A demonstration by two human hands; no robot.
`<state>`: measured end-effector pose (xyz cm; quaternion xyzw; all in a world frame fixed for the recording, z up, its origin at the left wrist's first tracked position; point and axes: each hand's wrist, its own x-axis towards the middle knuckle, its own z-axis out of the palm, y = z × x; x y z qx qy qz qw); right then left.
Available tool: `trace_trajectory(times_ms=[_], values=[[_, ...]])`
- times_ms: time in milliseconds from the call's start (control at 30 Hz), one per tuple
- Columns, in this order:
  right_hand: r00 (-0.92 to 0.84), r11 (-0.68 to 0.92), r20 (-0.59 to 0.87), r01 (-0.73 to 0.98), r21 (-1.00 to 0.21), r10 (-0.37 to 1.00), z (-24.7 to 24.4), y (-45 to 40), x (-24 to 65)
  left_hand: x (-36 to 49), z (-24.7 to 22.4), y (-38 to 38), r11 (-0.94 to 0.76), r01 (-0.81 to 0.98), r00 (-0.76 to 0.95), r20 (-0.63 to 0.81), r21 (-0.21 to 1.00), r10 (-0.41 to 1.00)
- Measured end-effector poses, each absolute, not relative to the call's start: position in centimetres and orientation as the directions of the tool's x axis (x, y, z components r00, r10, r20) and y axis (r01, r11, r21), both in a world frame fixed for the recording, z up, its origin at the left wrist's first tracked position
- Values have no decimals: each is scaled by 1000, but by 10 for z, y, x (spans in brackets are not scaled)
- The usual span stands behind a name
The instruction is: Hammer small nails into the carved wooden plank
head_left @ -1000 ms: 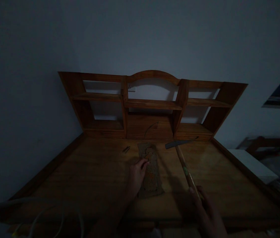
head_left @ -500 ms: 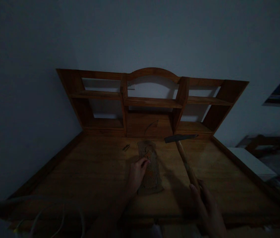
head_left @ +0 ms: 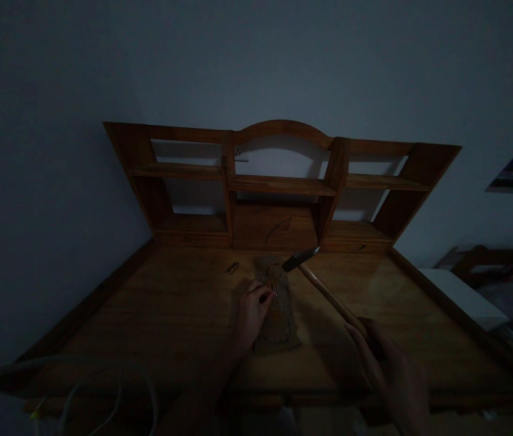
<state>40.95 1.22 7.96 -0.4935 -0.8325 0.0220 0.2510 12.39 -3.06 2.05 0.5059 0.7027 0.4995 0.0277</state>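
My right hand (head_left: pixel 387 357) is closed around the wooden handle of a hammer (head_left: pixel 331 297), whose dark head hangs above the upper right part of a brown mat. That worn mat (head_left: pixel 278 339) lies on the wooden desk, with an orange patterned patch (head_left: pixel 277 315) on it. Over its left side, my left hand (head_left: pixel 254 306) pinches thumb and forefinger together at a tiny shiny point; what it holds is too small to name. A few thin dark pieces (head_left: pixel 233 267) lie on the desk left of the mat.
A wooden shelf unit (head_left: pixel 283 185) rises at the back of the desk (head_left: pixel 169 315) against the wall. Pale cables (head_left: pixel 151 393) loop at the lower left. Beyond the right edge are a white surface (head_left: pixel 460 297) and a wooden chair (head_left: pixel 496 263).
The hammer head has swung left and slightly down, from right of the mat to over its upper right part. My left hand has barely moved.
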Motion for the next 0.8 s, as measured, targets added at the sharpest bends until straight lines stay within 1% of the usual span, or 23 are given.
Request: trace_trajectory(times_ms=[100, 167, 300, 367, 500, 633, 700, 800], values=[[-447, 581, 434, 775, -249, 782, 81, 10, 404, 123, 18, -30, -15, 683, -491, 474, 730, 731], [-487, 611, 433, 762, -213, 758, 81, 10, 400, 122, 18, -30, -20, 683, -490, 478, 730, 729], [-589, 634, 350, 773, -20, 729, 82, 5, 393, 121, 21, -29, -14, 673, -496, 466, 739, 733], [-595, 629, 353, 777, 22, 722, 84, 1, 391, 121, 20, -29, 1, 663, -506, 447, 749, 738], [-525, 585, 416, 811, -22, 743, 87, -2, 392, 119, 17, -27, 22, 674, -505, 438, 738, 744], [-493, 572, 402, 814, -100, 771, 89, 1, 396, 118, 13, -27, 21, 693, -491, 451, 720, 746], [-488, 562, 386, 820, -104, 783, 89, 2, 397, 118, 13, -27, 16, 689, -489, 448, 725, 748], [-505, 554, 330, 830, -68, 797, 86, 0, 396, 118, 14, -27, 26, 684, -493, 437, 729, 752]])
